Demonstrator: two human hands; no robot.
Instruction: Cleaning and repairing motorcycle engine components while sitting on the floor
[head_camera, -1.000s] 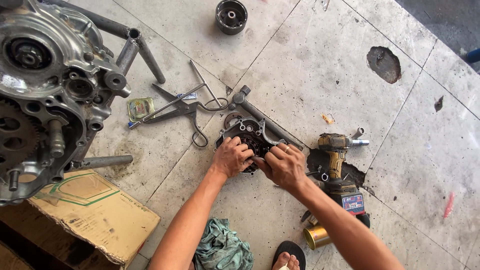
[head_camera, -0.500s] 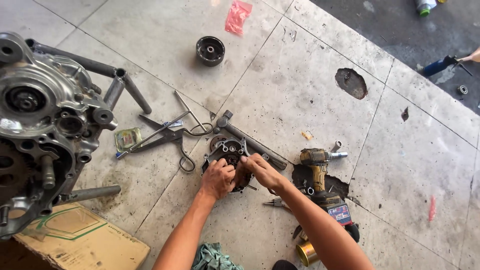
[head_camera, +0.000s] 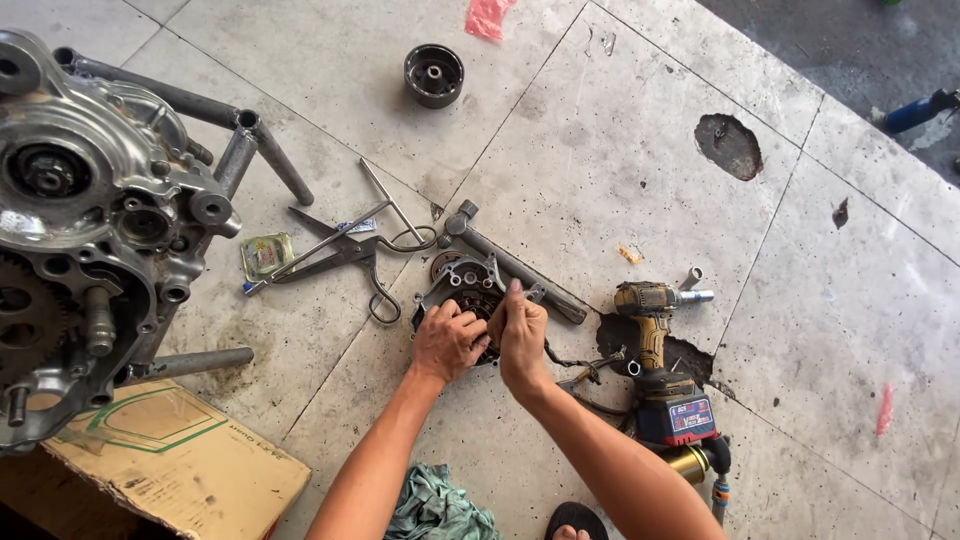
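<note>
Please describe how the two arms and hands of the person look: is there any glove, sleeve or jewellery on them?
Both the left hand and the right hand are bare, with no gloves. The forearms are uncovered up to the picture's bottom edge; no sleeves, watch or bracelet show. No rings are visible on the fingers.

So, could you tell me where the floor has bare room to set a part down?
Bare tiles lie right of the cordless driver, past the broken hole, and at top between the round drum and that hole. It is crowded around both hands on the metal cover, among pliers, and by the engine case.
</note>
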